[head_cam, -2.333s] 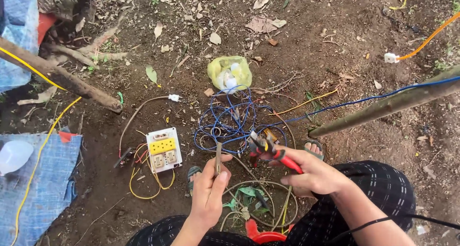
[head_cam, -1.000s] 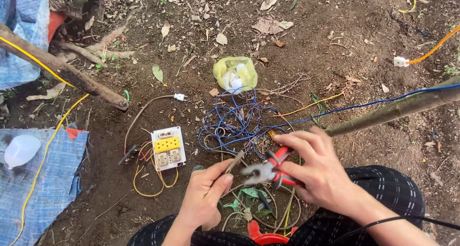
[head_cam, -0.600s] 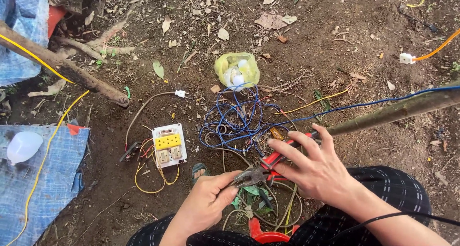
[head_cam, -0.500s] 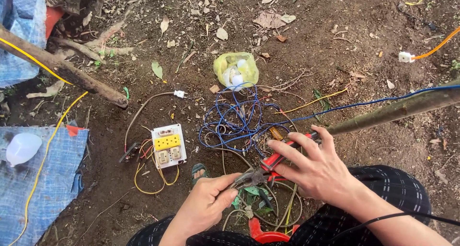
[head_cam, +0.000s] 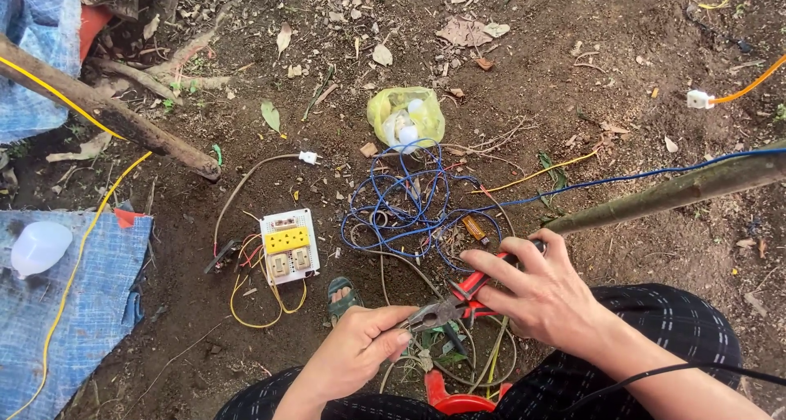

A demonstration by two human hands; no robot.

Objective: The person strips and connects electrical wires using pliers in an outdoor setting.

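My right hand [head_cam: 536, 293] grips red-handled pliers [head_cam: 458, 301], their jaws pointing left toward my left hand [head_cam: 360, 354]. My left hand pinches a thin wire end right at the plier jaws. Beyond the hands lies a tangle of blue wire [head_cam: 413, 207] on bare dirt. A white board with a yellow socket and switches [head_cam: 286, 246] sits to the left, with yellow and red wires looping from it.
A yellow plastic bag with white bulbs [head_cam: 405, 117] lies farther off. Blue tarp [head_cam: 61, 305] with a white bulb [head_cam: 34, 248] is at left. A wooden pole [head_cam: 106, 113] crosses upper left, a green pole [head_cam: 679, 191] at right. An orange wire with white connector [head_cam: 700, 99] lies far right.
The pliers swung from pointing away to lying across toward my left hand. My left hand let go of a small stick-like tool and now pinches a wire at the jaws.
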